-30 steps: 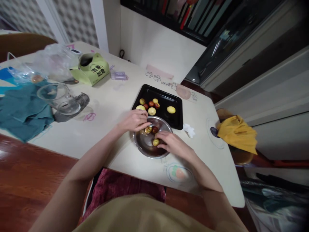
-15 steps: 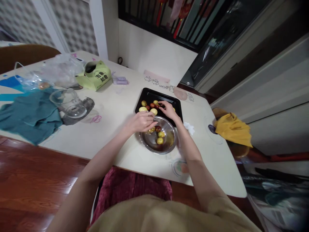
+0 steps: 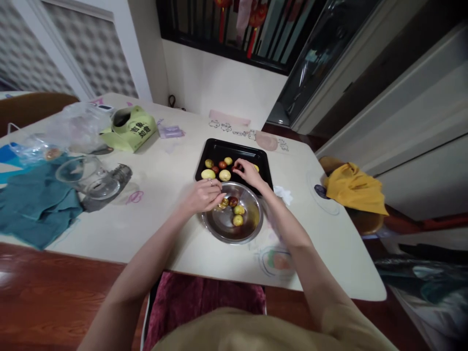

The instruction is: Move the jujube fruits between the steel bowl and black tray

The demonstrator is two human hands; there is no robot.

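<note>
Fingers (image 3: 239, 163) of right hand (image 3: 250, 175) at red fruit (image 3: 234, 168)

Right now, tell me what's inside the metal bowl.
In the metal bowl: two yellow round pieces, one dark red, one mottled. Anything under the left hand, at the bowl's left edge, is hidden.

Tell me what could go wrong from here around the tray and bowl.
The dark red piece at the right hand looks rounded, so it might slip and roll. The right forearm passes close to the metal bowl beside the black tray, so a bump could shift the bowl.
</note>
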